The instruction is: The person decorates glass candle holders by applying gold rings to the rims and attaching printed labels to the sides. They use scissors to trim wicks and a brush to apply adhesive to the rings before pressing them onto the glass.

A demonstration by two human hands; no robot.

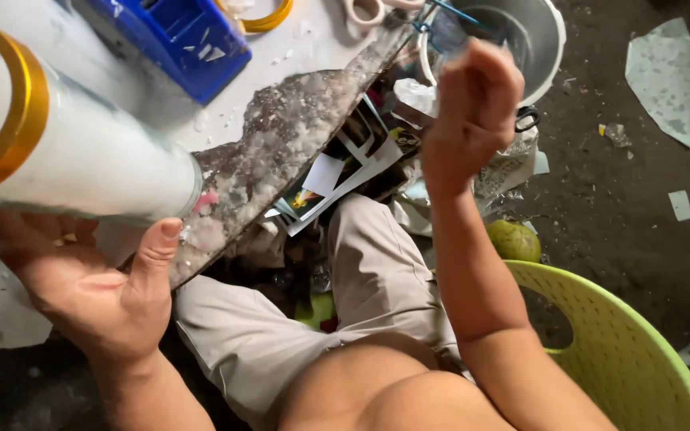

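1. Two hands are in my view: the left hand [93,291] lies palm up and open, cradling a white glass cylinder with a gold band [57,140] from below, thumb against its near end.
2. That cylinder's long axis runs from upper left down to lower right, so it sits directly on the left hand and well apart from the right.
3. My right hand [473,112] is raised and curled closed; whether it pinches anything I cannot tell.
4. It hovers near a white bucket [549,48], contents blurred.
5. A blue tray [181,36] on the crusted white table [281,128] holds a few white scraps.
6. A green basket [624,351] sits at lower right, its inside mostly hidden by my arm.
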